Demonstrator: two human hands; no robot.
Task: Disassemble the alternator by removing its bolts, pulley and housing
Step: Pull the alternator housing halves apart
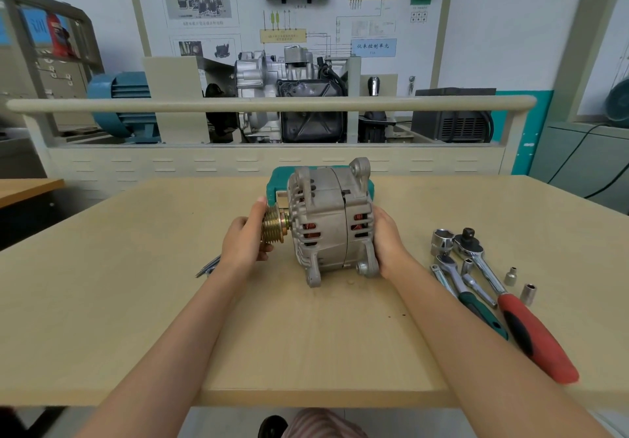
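Already your left hand [243, 243] curls round the brass-coloured pulley [275, 224], while your right hand [388, 243] cups the rear housing of the alternator [328, 223], mid-surface. Its shaft axis runs sideways, parallel to the near edge, pulley leftward. Ratchets [476, 257] lie toward the right edge; the green case [279, 178] sits behind.

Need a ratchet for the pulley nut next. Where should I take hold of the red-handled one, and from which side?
Grip the red-handled ratchet around its red handle, coming from above on the right-hand side. It lies flat on the table, head toward the alternator, handle toward the table's near edge. The green-handled ratchet lies close on its left, so that side looks more crowded.
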